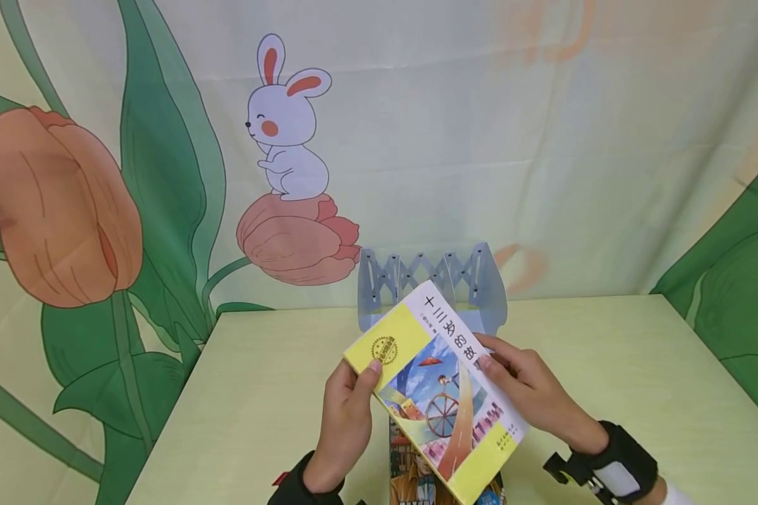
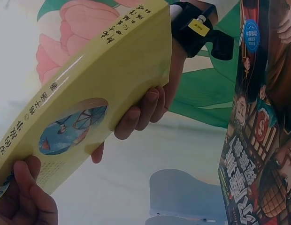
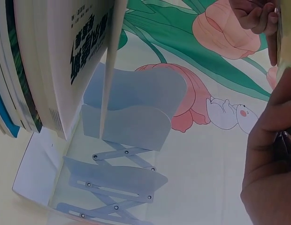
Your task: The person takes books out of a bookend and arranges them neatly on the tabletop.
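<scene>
A paperback book point(image 1: 442, 400) with a white and yellow cover and a picture of a wheel is held up at a slant. My left hand point(image 1: 349, 414) grips its left edge, thumb on the cover. On the right edge, my right hand point(image 1: 537, 386) pinches the book with the thumb in front. The left wrist view shows the book's yellow spine and back point(image 2: 94, 84), with fingers of both hands against it. Below lies a dark illustrated book point(image 1: 410, 473), partly hidden by the held one.
Behind the held book, a blue-grey expandable book rack point(image 1: 369, 287) stands at the table's back edge. Several books point(image 3: 47, 70) are stacked under the hands in the right wrist view. A printed curtain point(image 1: 429, 140) hangs behind the pale table point(image 1: 265, 393).
</scene>
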Available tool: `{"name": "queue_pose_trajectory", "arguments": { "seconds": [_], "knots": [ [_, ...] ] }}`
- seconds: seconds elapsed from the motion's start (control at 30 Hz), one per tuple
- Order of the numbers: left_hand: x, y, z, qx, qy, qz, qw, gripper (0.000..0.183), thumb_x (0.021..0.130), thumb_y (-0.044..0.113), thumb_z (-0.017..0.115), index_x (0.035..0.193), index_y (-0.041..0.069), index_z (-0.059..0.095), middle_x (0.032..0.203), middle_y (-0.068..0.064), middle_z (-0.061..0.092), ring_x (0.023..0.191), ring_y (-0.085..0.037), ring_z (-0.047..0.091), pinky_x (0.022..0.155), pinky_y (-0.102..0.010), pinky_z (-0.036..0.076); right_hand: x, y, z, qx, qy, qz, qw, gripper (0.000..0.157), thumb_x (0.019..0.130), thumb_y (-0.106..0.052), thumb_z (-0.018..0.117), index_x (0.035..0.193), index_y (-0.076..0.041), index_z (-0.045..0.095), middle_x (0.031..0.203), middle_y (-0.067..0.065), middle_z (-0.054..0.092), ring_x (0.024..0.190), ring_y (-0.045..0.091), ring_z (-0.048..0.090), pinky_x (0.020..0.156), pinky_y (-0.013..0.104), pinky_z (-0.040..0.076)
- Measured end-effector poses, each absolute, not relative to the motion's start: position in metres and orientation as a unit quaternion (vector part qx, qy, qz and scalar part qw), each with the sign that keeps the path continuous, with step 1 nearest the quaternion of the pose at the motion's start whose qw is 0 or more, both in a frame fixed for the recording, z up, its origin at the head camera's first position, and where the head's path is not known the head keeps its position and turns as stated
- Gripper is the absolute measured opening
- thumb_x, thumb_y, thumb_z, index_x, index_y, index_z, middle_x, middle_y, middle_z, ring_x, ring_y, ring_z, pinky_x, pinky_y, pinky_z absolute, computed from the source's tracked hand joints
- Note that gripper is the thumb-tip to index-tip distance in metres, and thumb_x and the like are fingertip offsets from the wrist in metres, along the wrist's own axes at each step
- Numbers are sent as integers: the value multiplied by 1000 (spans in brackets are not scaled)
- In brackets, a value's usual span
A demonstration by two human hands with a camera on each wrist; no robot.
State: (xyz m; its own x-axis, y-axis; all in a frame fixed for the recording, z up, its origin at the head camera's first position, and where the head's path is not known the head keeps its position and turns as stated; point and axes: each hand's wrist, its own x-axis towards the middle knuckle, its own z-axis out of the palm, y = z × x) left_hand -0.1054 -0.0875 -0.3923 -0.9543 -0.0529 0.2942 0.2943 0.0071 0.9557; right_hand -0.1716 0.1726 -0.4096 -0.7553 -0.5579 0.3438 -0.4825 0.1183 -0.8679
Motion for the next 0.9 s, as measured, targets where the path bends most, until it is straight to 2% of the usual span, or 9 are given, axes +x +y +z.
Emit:
{"name": "queue_pose_trajectory", "arguments": {
  "seconds": [0.4,0.6,0.73,0.83,0.9],
  "knots": [
    [-108,-88,-393,-84,-701,-702,95,39,106,18,42,140,1,47,124,-22,62,96,-6,64,87,-22,50,-167,172,-408,-344,751,-563,13,41,104,-6,41,145,-1,44,101,23,71,64,13,71,51,35,56],
    [-110,-90,-394,-88,-701,-704,78,43,107,26,40,144,5,41,124,-21,58,95,-8,62,87,-24,50,-162,172,-409,-342,749,-566,-33,42,103,0,42,144,2,45,96,25,71,59,9,69,47,31,54],
    [-111,-90,-394,-94,-692,-712,73,44,106,29,39,147,11,36,132,-18,56,97,-9,61,87,-28,49,-158,171,-410,-334,753,-562,-79,41,101,3,44,142,3,48,89,22,71,57,7,66,45,28,52],
    [-112,-89,-395,-106,-688,-715,67,48,106,28,40,151,17,28,124,-20,60,93,-11,63,84,-31,51,-156,169,-411,-311,758,-561,-119,41,99,4,47,140,2,51,84,19,71,55,5,64,44,26,50],
    [-111,-88,-395,-111,-688,-715,59,53,106,26,41,154,20,21,112,-23,64,86,-13,65,79,-33,53,-155,167,-412,-292,761,-562,-143,41,99,4,48,139,1,52,81,17,70,53,4,62,43,25,49]
  ]
}}
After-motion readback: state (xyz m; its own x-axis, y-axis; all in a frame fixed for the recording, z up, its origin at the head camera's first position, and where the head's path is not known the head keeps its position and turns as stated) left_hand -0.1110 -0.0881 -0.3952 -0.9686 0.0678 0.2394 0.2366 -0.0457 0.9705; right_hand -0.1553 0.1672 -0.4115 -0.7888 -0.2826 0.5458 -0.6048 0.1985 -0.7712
